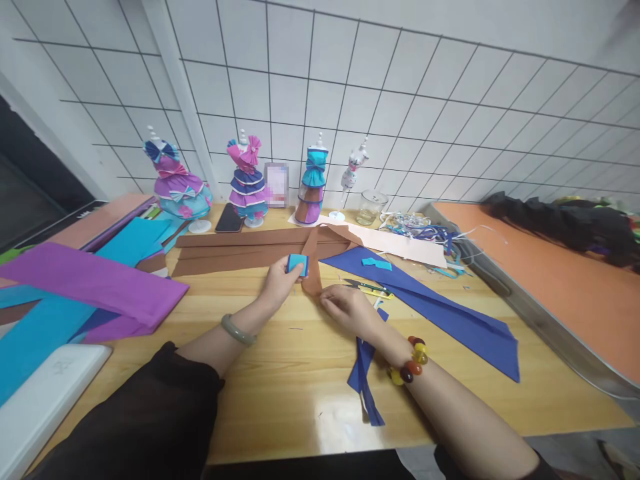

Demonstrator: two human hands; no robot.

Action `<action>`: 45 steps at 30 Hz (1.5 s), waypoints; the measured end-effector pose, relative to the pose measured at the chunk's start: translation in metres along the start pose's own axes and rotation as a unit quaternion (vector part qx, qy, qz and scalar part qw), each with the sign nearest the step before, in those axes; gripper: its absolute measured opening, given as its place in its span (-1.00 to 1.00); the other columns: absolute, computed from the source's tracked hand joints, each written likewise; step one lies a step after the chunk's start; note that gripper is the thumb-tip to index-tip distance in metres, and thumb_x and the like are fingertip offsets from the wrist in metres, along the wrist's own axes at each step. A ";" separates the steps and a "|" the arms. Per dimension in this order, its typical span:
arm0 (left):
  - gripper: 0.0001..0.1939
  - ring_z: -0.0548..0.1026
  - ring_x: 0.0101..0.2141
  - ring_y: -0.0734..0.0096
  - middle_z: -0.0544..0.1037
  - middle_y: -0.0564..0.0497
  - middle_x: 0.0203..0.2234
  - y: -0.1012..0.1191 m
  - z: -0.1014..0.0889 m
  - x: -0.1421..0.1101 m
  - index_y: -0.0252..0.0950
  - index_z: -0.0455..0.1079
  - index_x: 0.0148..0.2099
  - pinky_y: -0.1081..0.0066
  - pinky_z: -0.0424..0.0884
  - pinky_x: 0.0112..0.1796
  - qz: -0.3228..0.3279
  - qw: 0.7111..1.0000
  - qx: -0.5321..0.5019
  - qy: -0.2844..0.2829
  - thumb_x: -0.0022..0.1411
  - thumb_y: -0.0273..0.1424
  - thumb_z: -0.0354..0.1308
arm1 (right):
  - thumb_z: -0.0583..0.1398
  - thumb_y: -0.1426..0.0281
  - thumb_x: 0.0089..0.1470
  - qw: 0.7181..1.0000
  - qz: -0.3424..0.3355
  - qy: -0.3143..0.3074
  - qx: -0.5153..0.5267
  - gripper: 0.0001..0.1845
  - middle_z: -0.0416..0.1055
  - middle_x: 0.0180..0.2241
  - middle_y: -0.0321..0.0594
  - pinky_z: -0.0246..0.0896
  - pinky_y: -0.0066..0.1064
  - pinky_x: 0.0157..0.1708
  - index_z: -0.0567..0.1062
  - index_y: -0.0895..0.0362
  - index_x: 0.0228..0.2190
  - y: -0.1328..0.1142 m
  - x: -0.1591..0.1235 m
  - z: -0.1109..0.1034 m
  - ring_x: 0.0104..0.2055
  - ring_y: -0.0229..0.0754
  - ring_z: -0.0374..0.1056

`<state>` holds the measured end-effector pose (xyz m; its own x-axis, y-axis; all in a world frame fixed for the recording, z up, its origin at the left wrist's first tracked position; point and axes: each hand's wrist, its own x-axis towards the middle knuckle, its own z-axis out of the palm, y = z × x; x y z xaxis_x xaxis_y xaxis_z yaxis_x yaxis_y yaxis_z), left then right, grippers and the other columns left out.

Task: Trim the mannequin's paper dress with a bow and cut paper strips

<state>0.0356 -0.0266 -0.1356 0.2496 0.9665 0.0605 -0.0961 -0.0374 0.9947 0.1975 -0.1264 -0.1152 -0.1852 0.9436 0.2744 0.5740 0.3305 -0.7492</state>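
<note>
Pinched in my left hand [280,285] is a small turquoise fabric piece [298,265] with dark blue edging. My right hand [350,310] lies just to the right, fingers closed at the lower end of a brown fabric strip [313,270]; its fingertips touch or hold the strip. That strip loops up to the larger brown fabric [235,250] spread behind my hands. Beyond my right hand are thread snips [367,288] with yellow handles, beside a long blue fabric piece [435,293]. Small turquoise scraps [377,264] rest on the blue fabric.
Several dressed mini mannequins [183,180] line the back, with a phone [229,218] and a glass [372,207]. Purple fabric [100,287] and turquoise fabric pile up left, near a white flat device [60,393]. Tangled ribbons [415,227] lie back right; blue scraps [365,373] lie in front.
</note>
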 end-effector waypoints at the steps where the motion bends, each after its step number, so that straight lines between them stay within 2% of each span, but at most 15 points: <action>1: -0.70 0.49 -0.48 0.48 0.49 0.01 -0.45 -0.001 0.000 0.001 -0.38 0.34 -0.22 0.47 0.43 -0.40 0.002 1.000 -0.007 0.005 0.03 -0.28 0.18 | 0.12 0.31 0.05 1.000 0.016 0.013 0.016 -0.82 0.47 -0.39 -0.18 0.19 -0.33 -0.29 0.48 0.11 -0.42 0.003 0.001 -0.001 -0.34 -0.17 0.34; 6: -0.49 0.49 -0.46 0.49 0.46 -0.04 -0.25 -0.001 0.000 0.001 -0.28 0.14 0.10 0.45 0.47 -0.43 0.015 0.999 -0.038 0.023 0.10 -0.34 0.12 | 0.15 0.18 0.01 0.979 0.112 0.084 0.147 -0.74 0.44 -0.49 -0.27 0.19 -0.42 -0.45 0.45 0.13 -0.44 0.012 0.005 -0.004 -0.48 -0.26 0.31; 9: -0.46 0.48 -0.41 0.48 0.44 -0.05 -0.22 0.002 0.001 -0.001 -0.25 0.09 0.16 0.43 0.49 -0.38 0.049 0.997 -0.038 0.039 0.13 -0.32 0.08 | 0.20 0.15 -0.04 0.954 0.154 0.137 0.220 -0.72 0.40 -0.53 -0.32 0.19 -0.46 -0.48 0.44 0.13 -0.46 0.017 0.007 -0.008 -0.52 -0.31 0.28; 13: -0.48 0.46 -0.36 0.46 0.45 -0.04 -0.17 0.007 0.002 -0.008 -0.21 0.13 0.18 0.43 0.48 -0.32 0.099 0.994 0.008 0.053 0.17 -0.29 0.04 | 0.23 0.11 -0.11 0.912 0.199 0.180 0.311 -0.68 0.36 -0.57 -0.33 0.21 -0.45 -0.53 0.44 0.12 -0.45 0.023 0.010 -0.014 -0.57 -0.32 0.25; 18: -0.53 0.47 -0.45 0.47 0.52 0.02 -0.34 0.012 0.004 -0.018 -0.21 0.21 0.16 0.43 0.44 -0.32 0.102 0.993 0.054 -0.012 0.22 -0.25 -0.04 | 0.27 0.13 -0.16 0.871 0.231 0.198 0.385 -0.67 0.39 -0.52 -0.31 0.29 -0.41 -0.53 0.40 0.10 -0.42 0.026 0.010 -0.019 -0.53 -0.27 0.31; 23: -0.52 0.49 -0.43 0.47 0.53 0.04 -0.35 0.008 0.003 -0.023 -0.15 0.10 0.23 0.45 0.42 -0.32 0.134 0.981 0.116 -0.078 0.26 -0.30 -0.13 | 0.30 0.14 -0.20 0.860 0.235 0.204 0.403 -0.66 0.39 -0.49 -0.33 0.31 -0.41 -0.56 0.37 0.08 -0.43 0.023 0.010 -0.017 -0.54 -0.29 0.31; 25: -0.55 0.49 -0.38 0.46 0.52 0.02 -0.32 0.005 0.001 -0.023 -0.15 0.20 0.18 0.43 0.41 -0.27 0.185 0.955 0.201 -0.117 0.26 -0.39 -0.16 | 0.30 0.14 -0.20 0.863 0.230 0.205 0.401 -0.66 0.38 -0.49 -0.35 0.30 -0.42 -0.60 0.36 0.08 -0.43 0.020 0.010 -0.016 -0.58 -0.31 0.28; 28: -0.56 0.48 -0.26 0.37 0.51 -0.07 -0.22 0.004 -0.001 -0.024 -0.22 0.29 0.11 0.35 0.39 -0.19 0.275 0.881 0.356 -0.143 0.23 -0.48 -0.17 | 0.27 0.14 -0.15 0.871 0.221 0.197 0.392 -0.67 0.33 -0.53 -0.39 0.22 -0.45 -0.67 0.35 0.07 -0.40 0.015 0.009 -0.013 -0.64 -0.32 0.27; 32: -0.55 0.34 0.02 0.20 0.41 -0.22 -0.02 0.011 0.004 -0.030 -0.38 0.19 0.17 0.19 0.27 0.00 0.372 0.798 0.463 -0.102 0.25 -0.40 -0.10 | 0.24 0.14 -0.09 0.885 0.211 0.178 0.376 -0.71 0.28 -0.57 -0.42 0.17 -0.48 -0.70 0.33 0.06 -0.41 0.011 0.007 -0.009 -0.67 -0.32 0.28; 36: -0.48 0.08 0.20 0.16 0.28 -0.21 0.11 0.018 0.009 -0.035 -0.37 0.12 0.19 0.09 0.08 0.13 0.435 0.726 0.515 -0.138 0.21 -0.32 0.02 | 0.22 0.13 -0.08 0.893 0.203 0.147 0.373 -0.70 0.33 -0.53 -0.39 0.20 -0.45 -0.69 0.32 0.05 -0.40 0.006 0.006 -0.004 -0.66 -0.31 0.27; 39: -0.52 0.06 0.21 0.18 0.27 -0.22 0.12 0.018 0.011 -0.037 -0.39 0.13 0.18 0.10 0.04 0.14 0.438 0.698 0.546 -0.151 0.22 -0.39 -0.02 | 0.22 0.12 -0.08 0.895 0.199 0.126 0.378 -0.70 0.34 -0.52 -0.36 0.22 -0.44 -0.68 0.32 0.05 -0.41 0.002 0.006 0.001 -0.61 -0.28 0.29; 45: -0.52 0.08 0.20 0.18 0.29 -0.23 0.11 0.014 0.010 -0.036 -0.45 0.17 0.15 0.18 0.07 0.13 0.423 0.683 0.573 -0.158 0.18 -0.43 -0.01 | 0.17 0.09 -0.04 0.892 0.194 0.093 0.397 -0.71 0.36 -0.55 -0.36 0.21 -0.41 -0.69 0.32 0.03 -0.37 -0.001 0.007 0.008 -0.62 -0.24 0.31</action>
<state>0.0352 -0.0640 -0.1229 0.7855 0.3784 0.4897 0.4376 -0.8992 -0.0072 0.1891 -0.1204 -0.1172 0.0832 0.9948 -0.0592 -0.1940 -0.0421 -0.9801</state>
